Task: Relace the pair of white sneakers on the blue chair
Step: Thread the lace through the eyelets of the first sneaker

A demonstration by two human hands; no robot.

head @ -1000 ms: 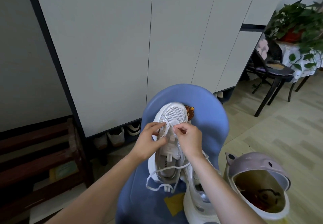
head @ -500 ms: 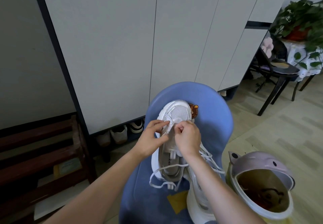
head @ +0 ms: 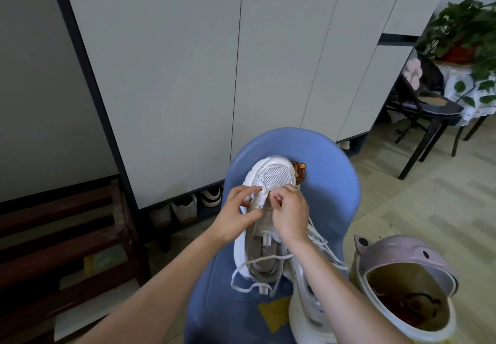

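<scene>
A white sneaker (head: 271, 174) lies on the blue chair (head: 327, 177), toe pointing away from me. My left hand (head: 236, 217) grips its left side near the lowest eyelets, thumb across the tongue. My right hand (head: 290, 212) pinches the white lace (head: 247, 287) at the eyelets by the toe. Loose lace trails off the shoe's heel onto the seat. The second white sneaker (head: 306, 308) lies at the front right of the seat, partly under my right forearm.
A lilac bin (head: 402, 257) with an open lid stands right of the chair. White cabinet doors (head: 188, 75) rise behind, with shoes (head: 185, 208) underneath. A dark wooden rack (head: 61, 241) is at left; a black chair (head: 429, 110) and potted plant (head: 461, 27) at far right.
Both hands stay at the toe-end eyelets; the right hand's fingers have shifted slightly on the lace. The camera has moved a little, so the scene sits further right.
</scene>
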